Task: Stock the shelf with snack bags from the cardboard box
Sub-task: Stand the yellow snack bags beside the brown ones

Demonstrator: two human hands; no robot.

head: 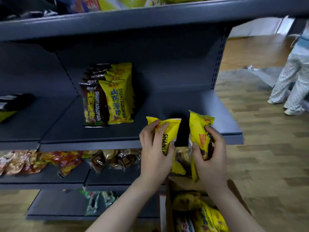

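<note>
My left hand [154, 148] grips a yellow snack bag [170, 129] in front of the grey shelf's edge [93, 144]. My right hand [209, 151] holds a second yellow snack bag [199, 126] upright, just to the right of the first. Both bags hover at the shelf's front right, above the open cardboard box [168, 198], which holds more yellow bags [207, 215]. On the shelf, rows of yellow bags [119, 97] and brown bags [92, 104] stand upright at the middle.
Lower shelves carry mixed red and brown snack packs [66, 161] and green packets [93, 203]. An upper shelf [133, 19] overhangs. A person in dotted trousers [291, 77] stands on the wooden floor at right.
</note>
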